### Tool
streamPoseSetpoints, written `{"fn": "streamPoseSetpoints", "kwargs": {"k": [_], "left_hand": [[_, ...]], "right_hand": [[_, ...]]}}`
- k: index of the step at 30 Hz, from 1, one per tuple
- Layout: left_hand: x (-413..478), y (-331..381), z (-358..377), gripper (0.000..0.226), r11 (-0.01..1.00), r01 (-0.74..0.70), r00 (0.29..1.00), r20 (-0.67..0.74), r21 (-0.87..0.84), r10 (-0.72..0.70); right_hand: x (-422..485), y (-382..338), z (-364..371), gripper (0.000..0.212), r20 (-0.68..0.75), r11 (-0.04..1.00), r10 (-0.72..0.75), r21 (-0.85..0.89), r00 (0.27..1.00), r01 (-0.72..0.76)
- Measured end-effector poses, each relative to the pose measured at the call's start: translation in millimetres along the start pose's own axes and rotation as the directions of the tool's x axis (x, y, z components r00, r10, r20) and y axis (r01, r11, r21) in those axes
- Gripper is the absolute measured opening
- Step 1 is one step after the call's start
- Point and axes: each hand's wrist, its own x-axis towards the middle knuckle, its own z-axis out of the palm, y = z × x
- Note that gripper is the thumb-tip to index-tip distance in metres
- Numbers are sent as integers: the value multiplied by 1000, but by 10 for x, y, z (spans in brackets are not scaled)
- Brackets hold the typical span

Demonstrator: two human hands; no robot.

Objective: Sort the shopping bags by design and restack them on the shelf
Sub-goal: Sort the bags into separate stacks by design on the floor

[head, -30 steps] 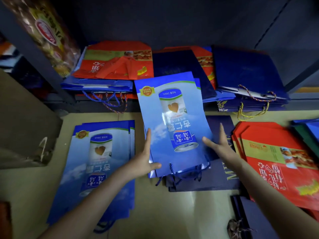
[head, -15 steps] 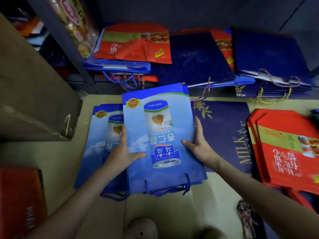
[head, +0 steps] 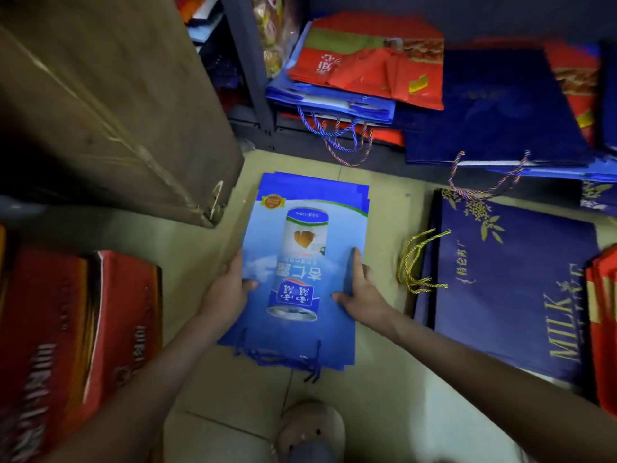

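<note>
A pile of light blue shopping bags (head: 302,262) printed with a can lies flat on the floor in the middle. My left hand (head: 230,289) grips its left edge with the thumb on top. On the opposite edge, my right hand (head: 360,292) holds the pile the same way. A dark navy "MILK" bag pile (head: 507,279) lies on the floor to the right, and red bags (head: 601,315) lie at the far right edge. On the shelf (head: 334,135) at the back lie red bags (head: 367,68) over blue ones and navy bags (head: 494,105).
A large brown cardboard box (head: 100,95) stands at the left, close to the blue pile. Red cartons (head: 66,329) sit at the lower left. A slippered foot (head: 310,429) is at the bottom. A grey shelf post (head: 247,61) rises beside the box.
The blue bags in my hands moved left and down onto the blue pile on the floor. Both hands now hold the pile's side edges. The view swung left.
</note>
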Motion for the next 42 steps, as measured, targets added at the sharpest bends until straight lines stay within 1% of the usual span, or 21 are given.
{"fn": "streamPoseSetpoints", "kwargs": {"k": [3,5,7,8,10,12,14,16,19,20,22,24,28,30,31,33,35,37,39,41,42], "left_hand": [[107,81,12,66,999,-46,996,-73,20,48],[174,88,28,64,999,-18,992,-128,-33,14],[231,87,35,58,999,31,992,-125,-39,-36],[248,85,45,54,999,47,995,-91,8,-46],[283,103,74,52,986,20,1000,-24,163,-17],[371,210,81,56,966,-39,998,-34,256,49],[555,466,37,64,951,-139,973,-138,276,183],[830,863,-62,72,901,-254,899,-258,352,354],[1248,1627,-240,84,818,-348,802,-306,457,513],[1385,1862,-289,89,791,-366,771,-317,490,553],[1614,2273,-381,92,741,-383,751,-281,551,597],[1843,2554,-434,84,696,-436,738,-216,571,640],[2075,2792,-431,71,703,-470,825,-16,533,564],[2063,2831,-370,68,705,-456,840,1,543,542],[2036,2851,-346,67,688,-447,831,-20,571,556],[1954,2866,-324,69,622,-431,787,-64,653,613],[1855,2831,-307,75,553,-444,744,-53,705,666],[1761,2757,-271,74,506,-469,714,-27,724,700],[1647,2701,-233,60,489,-481,673,-50,728,738],[1513,2706,-236,39,471,-483,652,-55,739,756],[1468,2714,-232,30,459,-502,626,-58,733,777]], "right_hand": [[129,-1,-11,94,-16,995,-59,-82,998,57],[191,-3,-33,93,-6,988,-87,-125,996,85],[225,5,-56,90,36,970,-85,-228,996,90],[238,11,-74,88,63,944,-71,-318,996,87],[261,4,-135,85,86,854,-64,-511,994,99],[303,-62,-269,80,25,778,-130,-617,991,117],[359,-163,-488,72,-107,755,-238,-645,965,114],[434,-273,-786,70,-215,718,-381,-681,899,142],[527,-402,-1265,86,-301,653,-510,-745,806,135],[550,-456,-1416,90,-326,645,-534,-754,780,126],[589,-556,-1692,92,-387,650,-567,-753,727,106],[628,-597,-1896,90,-433,667,-571,-741,698,85],[686,-535,-2070,80,-462,709,-544,-700,701,88],[692,-476,-2090,75,-461,717,-543,-689,702,102],[697,-455,-2097,72,-467,727,-537,-679,702,105],[705,-441,-2097,67,-483,754,-508,-649,713,98],[711,-456,-2092,67,-499,778,-485,-620,718,95],[710,-475,-2080,72,-527,802,-456,-593,717,75],[693,-518,-2060,81,-526,804,-425,-593,737,40],[661,-585,-2048,90,-485,800,-392,-599,782,30],[636,-613,-2041,93,-455,795,-389,-606,801,42]]}}
